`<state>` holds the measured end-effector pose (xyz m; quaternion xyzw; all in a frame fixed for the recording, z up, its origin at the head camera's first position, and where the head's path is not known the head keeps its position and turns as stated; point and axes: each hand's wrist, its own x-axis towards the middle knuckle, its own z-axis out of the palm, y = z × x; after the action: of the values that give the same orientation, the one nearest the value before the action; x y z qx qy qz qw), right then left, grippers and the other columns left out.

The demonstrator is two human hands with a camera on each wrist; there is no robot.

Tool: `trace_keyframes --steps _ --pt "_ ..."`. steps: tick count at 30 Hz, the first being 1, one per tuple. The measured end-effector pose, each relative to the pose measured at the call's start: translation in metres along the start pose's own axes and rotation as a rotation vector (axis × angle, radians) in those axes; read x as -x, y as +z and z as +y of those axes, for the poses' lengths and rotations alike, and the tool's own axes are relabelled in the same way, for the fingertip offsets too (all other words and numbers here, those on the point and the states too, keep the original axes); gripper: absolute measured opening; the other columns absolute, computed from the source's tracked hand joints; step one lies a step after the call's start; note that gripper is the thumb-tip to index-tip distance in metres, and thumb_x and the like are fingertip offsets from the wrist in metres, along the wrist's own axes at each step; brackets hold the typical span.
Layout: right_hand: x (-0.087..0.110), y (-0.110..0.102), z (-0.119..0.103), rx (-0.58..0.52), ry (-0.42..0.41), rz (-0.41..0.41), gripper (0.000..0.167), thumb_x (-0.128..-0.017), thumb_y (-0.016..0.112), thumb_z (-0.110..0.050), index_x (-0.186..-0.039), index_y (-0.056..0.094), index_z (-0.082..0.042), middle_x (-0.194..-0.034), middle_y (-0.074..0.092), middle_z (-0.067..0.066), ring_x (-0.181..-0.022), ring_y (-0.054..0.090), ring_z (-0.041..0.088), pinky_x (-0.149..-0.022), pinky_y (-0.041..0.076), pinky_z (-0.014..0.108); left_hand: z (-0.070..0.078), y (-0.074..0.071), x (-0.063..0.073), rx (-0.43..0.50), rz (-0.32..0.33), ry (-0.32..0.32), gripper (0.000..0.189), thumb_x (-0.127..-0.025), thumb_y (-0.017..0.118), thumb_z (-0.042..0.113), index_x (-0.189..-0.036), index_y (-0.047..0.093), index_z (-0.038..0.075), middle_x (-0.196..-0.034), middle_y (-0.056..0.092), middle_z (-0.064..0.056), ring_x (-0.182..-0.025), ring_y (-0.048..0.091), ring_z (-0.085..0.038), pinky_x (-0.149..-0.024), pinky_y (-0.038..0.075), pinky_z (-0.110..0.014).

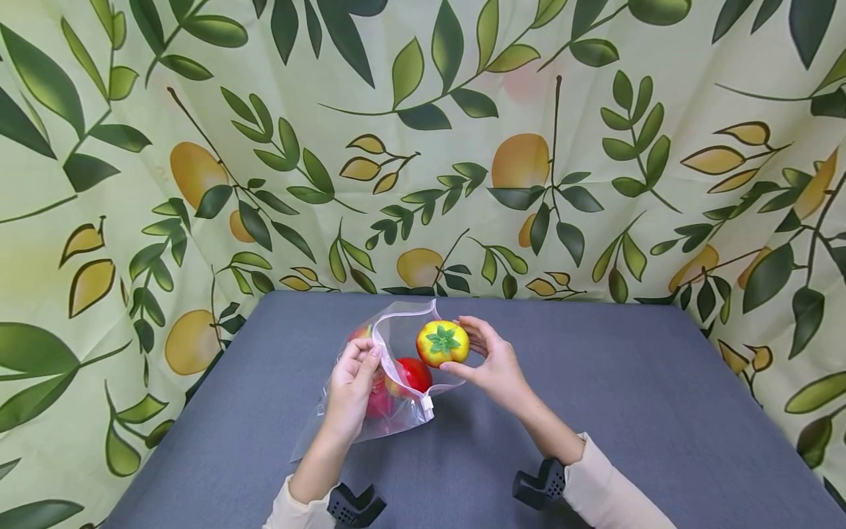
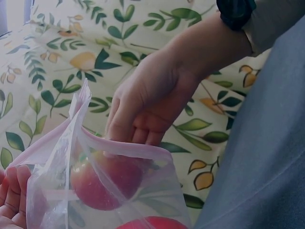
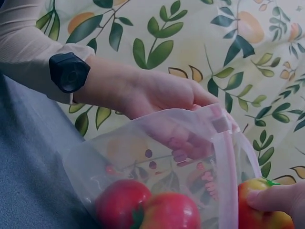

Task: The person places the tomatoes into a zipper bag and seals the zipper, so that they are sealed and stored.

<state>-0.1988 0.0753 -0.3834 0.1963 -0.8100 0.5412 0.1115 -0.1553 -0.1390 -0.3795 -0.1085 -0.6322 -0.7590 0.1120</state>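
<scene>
A clear zip bag (image 1: 403,425) with a pale pink rim and a white slider lies tilted, its mouth spread toward the right. My left hand (image 1: 349,389) pinches the rim on the near left side of the mouth. Between thumb and fingers, my right hand (image 1: 500,371) holds a yellow-red tomato (image 1: 429,355), green leafy top facing me, right at the bag's mouth. Through the film in the left wrist view the tomato (image 2: 105,183) shows below the rim. Inside the bag sit several red fruits, among them a shiny red one (image 1: 418,376) and a reddish-yellow one (image 3: 172,212).
The bag rests over a grey-blue tabletop (image 1: 595,411). Behind and at both sides hangs a cloth (image 1: 456,235) printed with leaves and fruit. Black devices are strapped to the left wrist (image 1: 357,505) and the right wrist (image 1: 538,485).
</scene>
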Motion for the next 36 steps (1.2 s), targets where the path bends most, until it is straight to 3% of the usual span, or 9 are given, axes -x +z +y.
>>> trace_keyframes --steps 5,13,21,28,36 --pt "-0.001 0.005 -0.004 0.012 -0.003 0.021 0.068 -0.068 0.085 -0.007 -0.128 0.054 0.003 -0.130 0.059 0.019 -0.117 0.061 0.034 -0.097 0.051 0.043 0.000 0.000 0.000 -0.001 -0.004 0.006 0.009 -0.099 0.046 0.006 -0.101 0.049 0.014 -0.075 0.057 0.013 -0.066 0.054 0.001 -0.064 0.048 -0.012" --pt "-0.004 0.010 -0.003 0.083 -0.048 0.067 0.062 -0.065 0.088 -0.011 -0.121 0.061 -0.001 -0.114 0.058 0.014 -0.104 0.059 0.027 -0.088 0.056 0.047 0.000 0.000 0.001 -0.010 -0.015 0.010 0.007 -0.099 0.046 0.006 -0.103 0.048 0.011 -0.077 0.058 0.013 -0.067 0.055 0.001 -0.066 0.050 -0.012" --pt "-0.007 0.017 -0.002 0.161 -0.041 0.080 0.063 -0.064 0.089 -0.015 -0.122 0.065 -0.012 -0.098 0.052 0.009 -0.090 0.051 0.018 -0.079 0.052 0.033 -0.001 0.001 0.001 -0.012 -0.027 0.025 0.006 -0.099 0.046 0.006 -0.104 0.048 0.008 -0.076 0.058 0.013 -0.066 0.053 0.001 -0.064 0.048 -0.012" --pt "-0.010 0.024 0.000 0.181 -0.101 0.077 0.063 -0.063 0.089 -0.013 -0.120 0.064 -0.008 -0.081 0.050 0.008 -0.077 0.048 0.018 -0.065 0.044 0.022 -0.001 0.000 0.002 -0.037 -0.033 0.007 0.006 -0.099 0.046 0.007 -0.105 0.047 0.004 -0.077 0.058 0.013 -0.068 0.055 0.001 -0.069 0.051 -0.013" --pt "-0.012 0.029 0.002 0.220 -0.175 0.103 0.053 -0.068 0.086 -0.011 -0.116 0.065 -0.004 -0.080 0.056 0.008 -0.072 0.046 0.011 -0.062 0.047 0.026 -0.002 0.000 0.001 -0.032 -0.023 0.009 0.006 -0.099 0.046 0.006 -0.105 0.047 0.005 -0.079 0.059 0.013 -0.069 0.056 0.001 -0.070 0.052 -0.012"
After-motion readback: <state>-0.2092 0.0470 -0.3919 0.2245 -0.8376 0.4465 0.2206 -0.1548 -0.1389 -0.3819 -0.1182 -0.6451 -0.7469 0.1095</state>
